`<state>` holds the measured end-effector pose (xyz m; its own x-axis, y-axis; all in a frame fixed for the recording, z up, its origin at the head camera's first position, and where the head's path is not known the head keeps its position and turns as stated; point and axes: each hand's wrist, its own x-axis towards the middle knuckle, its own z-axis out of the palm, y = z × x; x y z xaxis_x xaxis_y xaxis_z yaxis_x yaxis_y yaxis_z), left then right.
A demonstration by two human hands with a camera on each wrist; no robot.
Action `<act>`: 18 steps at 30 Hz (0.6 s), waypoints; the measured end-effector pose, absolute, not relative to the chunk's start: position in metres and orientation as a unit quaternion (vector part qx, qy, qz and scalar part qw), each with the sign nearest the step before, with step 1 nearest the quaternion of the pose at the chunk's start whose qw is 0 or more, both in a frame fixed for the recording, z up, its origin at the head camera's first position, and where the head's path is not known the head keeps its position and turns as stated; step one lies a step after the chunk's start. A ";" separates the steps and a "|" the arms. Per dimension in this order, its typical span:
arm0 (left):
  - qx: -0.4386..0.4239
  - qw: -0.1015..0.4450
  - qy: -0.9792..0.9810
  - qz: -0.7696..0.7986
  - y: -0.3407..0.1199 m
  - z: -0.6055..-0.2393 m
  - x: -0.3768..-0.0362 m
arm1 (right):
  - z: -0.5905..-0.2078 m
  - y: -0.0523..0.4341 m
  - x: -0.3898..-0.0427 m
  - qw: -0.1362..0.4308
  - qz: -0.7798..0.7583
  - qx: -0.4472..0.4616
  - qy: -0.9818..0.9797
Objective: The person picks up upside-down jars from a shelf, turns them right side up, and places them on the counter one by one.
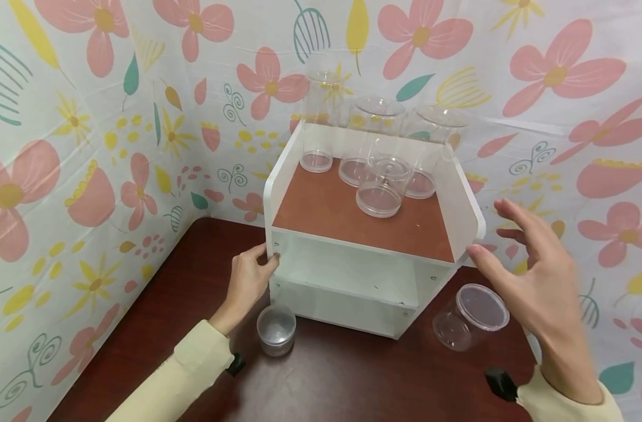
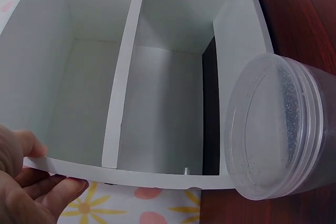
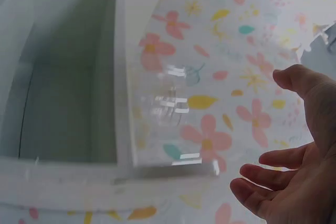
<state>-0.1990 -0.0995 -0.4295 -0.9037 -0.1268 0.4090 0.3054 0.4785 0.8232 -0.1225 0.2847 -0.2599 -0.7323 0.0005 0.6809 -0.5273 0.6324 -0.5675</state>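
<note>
A small white shelf unit (image 1: 347,266) with a brown top board stands on the table. My left hand (image 1: 249,281) grips the front edge of its left side panel, thumb (image 2: 32,145) on the inner face and fingers on the outside. Off the unit's right side, my right hand (image 1: 542,275) is held up with fingers spread, nothing in it. Just below that hand is a clear lidded jar (image 1: 481,308). Another clear jar (image 1: 276,333) sits on the table by my left wrist, looming large in the left wrist view as a round jar (image 2: 270,127).
Atop the unit stand a tall narrow clear jar (image 1: 318,126), two wider clear jars (image 1: 372,126) and a shorter one (image 1: 380,196) in front. Low side walls (image 1: 464,202) border the top. The dark red table (image 1: 342,381) meets a flower-patterned cloth backdrop (image 1: 157,105).
</note>
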 end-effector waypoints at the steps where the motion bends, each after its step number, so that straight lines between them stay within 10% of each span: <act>1: -0.055 0.214 -0.832 -0.508 -0.100 -0.430 -0.199 | -0.259 0.281 -0.123 0.331 0.402 0.151 -0.840; 18: -0.047 0.218 -0.836 -0.501 -0.098 -0.428 -0.198 | -0.274 0.220 -0.172 0.310 0.404 0.120 -0.852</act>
